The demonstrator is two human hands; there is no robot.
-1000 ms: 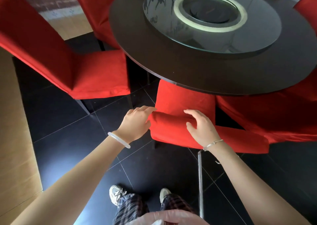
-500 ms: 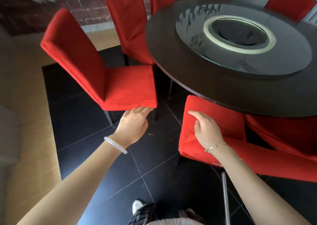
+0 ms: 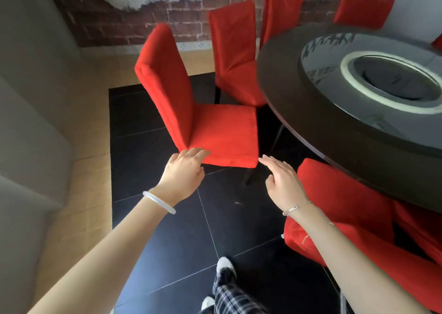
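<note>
A red chair (image 3: 222, 134) stands upright on the black tile floor (image 3: 155, 218), its back to the left of the view and its seat turned toward the round dark table (image 3: 358, 151); the seat's front edge is near the table rim but not under it; one dark leg shows below the seat's near front corner

The left hand (image 3: 184, 172) reaches forward with fingers loosely straight and holds nothing; its fingertips lie at the seat's near edge, by the corner where back and seat meet, though whether they truly touch the cloth is not clear; a white bangle (image 3: 159, 202) sits on that wrist

The right hand (image 3: 283, 184) is likewise open, fingers straight and together, gripping nothing; the fingertips end just beside the seat's near front corner; a thin bracelet (image 3: 290, 210) circles the wrist

Under the right forearm a second red chair (image 3: 346, 206) is tucked partly beneath the table; another red chair (image 3: 234, 55) stands behind the first, against a brick wall (image 3: 114, 24); a glass turntable (image 3: 323, 91) rests on the tabletop; plaid trousers (image 3: 234, 297) and a pale shoe (image 3: 224, 265) show at the bottom
</note>
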